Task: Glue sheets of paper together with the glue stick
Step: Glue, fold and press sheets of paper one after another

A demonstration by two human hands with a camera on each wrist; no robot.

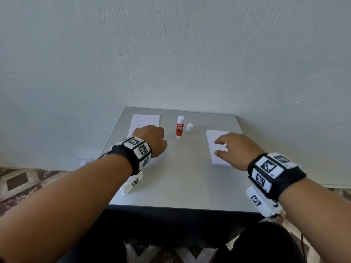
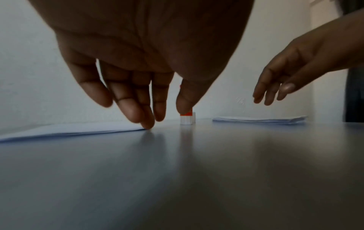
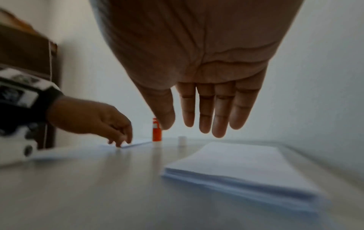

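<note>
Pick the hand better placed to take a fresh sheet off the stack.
Right. The right hand hovers open directly over the paper stack, fingers pointing down at it. The left hand is busy: its fingertips touch the single sheet on the far side of the glue stick.

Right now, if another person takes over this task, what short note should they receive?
Left hand: open, fingertips touching the near corner of the left sheet.
Right hand: open, hovering above the paper stack, holding nothing.
Glue stick: upright at the middle back of the table, uncapped; its cap stands just to its right.
Done: cap removed.
Left: whether any glue is already applied cannot be told; spread glue, join the sheets, press, recap.
</note>
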